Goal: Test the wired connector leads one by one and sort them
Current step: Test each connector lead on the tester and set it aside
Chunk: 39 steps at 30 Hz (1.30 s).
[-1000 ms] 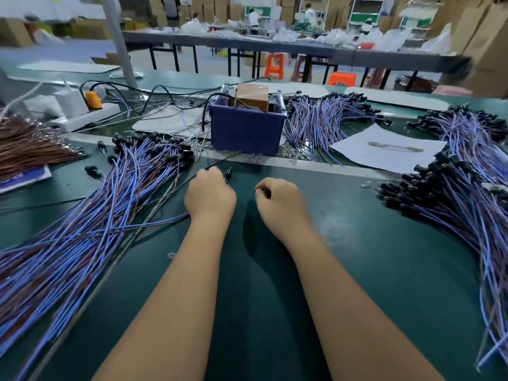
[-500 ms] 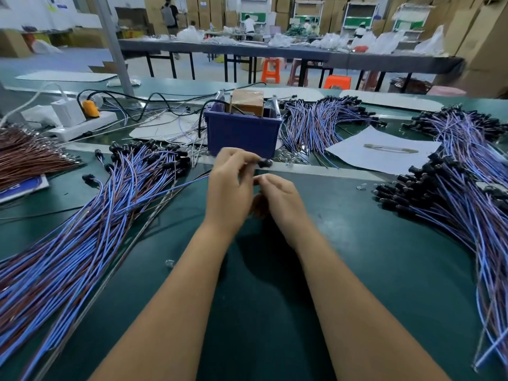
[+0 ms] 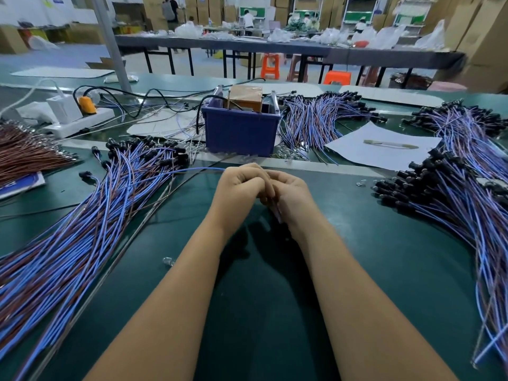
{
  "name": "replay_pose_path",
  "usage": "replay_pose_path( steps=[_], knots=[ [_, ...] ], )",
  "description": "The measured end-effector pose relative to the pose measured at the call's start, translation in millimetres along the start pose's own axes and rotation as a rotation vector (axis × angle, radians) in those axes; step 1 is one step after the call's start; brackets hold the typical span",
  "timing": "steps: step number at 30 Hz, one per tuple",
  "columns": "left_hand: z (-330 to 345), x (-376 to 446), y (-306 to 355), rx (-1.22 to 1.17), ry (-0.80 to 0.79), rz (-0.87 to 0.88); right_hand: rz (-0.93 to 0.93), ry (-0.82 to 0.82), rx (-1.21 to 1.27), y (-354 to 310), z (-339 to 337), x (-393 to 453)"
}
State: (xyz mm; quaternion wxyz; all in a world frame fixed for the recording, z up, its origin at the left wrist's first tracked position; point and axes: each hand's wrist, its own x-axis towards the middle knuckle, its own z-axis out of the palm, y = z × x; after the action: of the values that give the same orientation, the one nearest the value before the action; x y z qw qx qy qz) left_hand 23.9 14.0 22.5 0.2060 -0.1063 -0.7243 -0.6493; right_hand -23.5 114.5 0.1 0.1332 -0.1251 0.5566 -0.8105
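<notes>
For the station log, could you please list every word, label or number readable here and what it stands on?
None can be read.
Blue-and-white booklet at the left edge: print too blurred.
Green signs on the far racks: too small.
White wall posters: blurred.
Brown box in the blue bin: no legible marking.

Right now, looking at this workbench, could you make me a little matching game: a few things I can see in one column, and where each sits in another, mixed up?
Things
1. blue bin
2. white power strip
3. sheet of white paper
4. brown wire bundle

Places
A. far left edge of the bench
B. right of the bin, with a slim tool lying on it
C. straight beyond the two hands, in the middle
D. back left, with a yellow plug in it

Pairs: 1-C, 2-D, 3-B, 4-A
</notes>
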Motion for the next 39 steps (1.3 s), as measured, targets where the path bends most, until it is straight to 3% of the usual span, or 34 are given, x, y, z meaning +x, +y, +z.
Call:
replay_pose_path(
  steps=[3,7,9,12,16,22,25,28,30,35,39],
  knots=[
    [-13,4,-7,-0.052,0.103,-0.125,-0.030,0.064,-0.213,3,5,1],
    [-33,12,-25,0.126,0.321,-0.432,0.018,0.068,-0.085,-1,2,2],
    [-37,16,-26,0.056,0.348,-0.493,0.051,0.014,-0.039,-4,1,-1],
    [-33,16,-22,-0.094,0.344,-0.423,0.071,-0.047,-0.149,-6,3,-4],
    [-33,14,-22,-0.047,0.307,-0.318,0.049,-0.140,-0.282,-5,5,-6],
    [-32,13,-22,-0.070,0.230,-0.343,0.057,-0.361,-0.385,-8,3,-10],
    [-25,12,-18,-0.263,0.066,-0.387,-0.080,-0.085,-0.285,-7,2,-8],
    [-14,9,-18,-0.227,-0.154,-0.396,-0.157,0.150,-0.233,-8,-4,-3],
    [-7,8,-20,-0.102,-0.186,-0.395,-0.151,0.180,-0.250,-8,-5,-3],
    [-5,8,-25,0.190,-0.087,-0.335,-0.121,0.202,-0.272,-4,-1,-2],
    [-7,6,-22,0.126,-0.116,-0.381,-0.126,0.178,-0.292,-3,-2,-2]
  ],
)
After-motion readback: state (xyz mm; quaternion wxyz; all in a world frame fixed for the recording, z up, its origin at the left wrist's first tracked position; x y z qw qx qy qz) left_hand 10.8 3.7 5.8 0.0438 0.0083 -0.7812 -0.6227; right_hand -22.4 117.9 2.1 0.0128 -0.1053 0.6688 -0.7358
